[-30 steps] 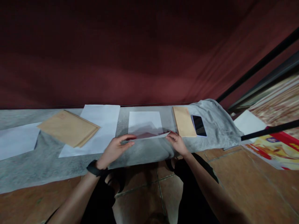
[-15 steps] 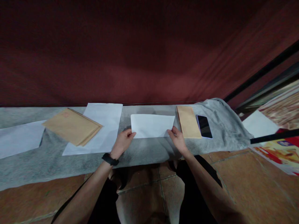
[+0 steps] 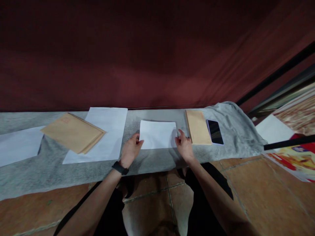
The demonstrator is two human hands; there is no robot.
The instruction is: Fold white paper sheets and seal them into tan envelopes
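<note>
A white sheet of paper (image 3: 158, 135), possibly folded, is in front of me, low over or on the grey cloth. At its left edge is my left hand (image 3: 130, 149), closed, with the thumb lapping onto the paper and the fingers curled at the side. My right hand (image 3: 184, 147) grips the opposite edge between thumb and bent fingers. Just right of that hand lies a stack of brown envelopes (image 3: 199, 127). Further left, more brown envelopes (image 3: 73, 132) rest partly on a larger white sheet (image 3: 108, 124).
The grey cloth (image 3: 147, 165) covers a long, narrow surface against a dark red upright panel (image 3: 157, 72). A phone (image 3: 215, 132) lies right of the envelopes. Another white sheet (image 3: 19, 144) is at far left. A black bar (image 3: 290, 143) and a colourful printed package (image 3: 295, 160) stand at right.
The paper between my hands looks narrower, and its near edge has come slightly toward me. Both hands have shifted their hold a little at its sides.
</note>
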